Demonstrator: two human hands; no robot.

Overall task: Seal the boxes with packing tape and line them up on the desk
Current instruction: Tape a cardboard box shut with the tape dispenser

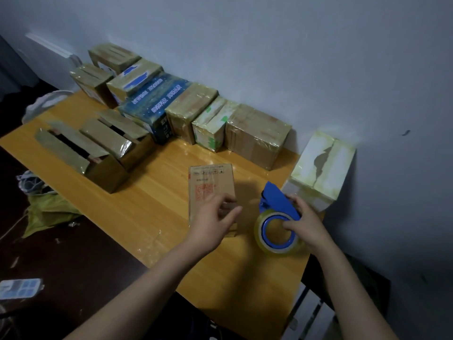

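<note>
Eleven cardboard boxes (pixel 257 141), one tape dispenser (pixel 278 201)

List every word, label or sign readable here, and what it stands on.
Dark blue box: white Chinese lettering, too blurred to quote.
Small brown box: row of black handling symbols, red square code, red line above it; all too small to read.
No other text legible.

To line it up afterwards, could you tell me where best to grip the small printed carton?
I would grip the small printed carton by its long side edges, from above: it lies flat on the desk, both sides clear, its near end under the left hand.
</note>
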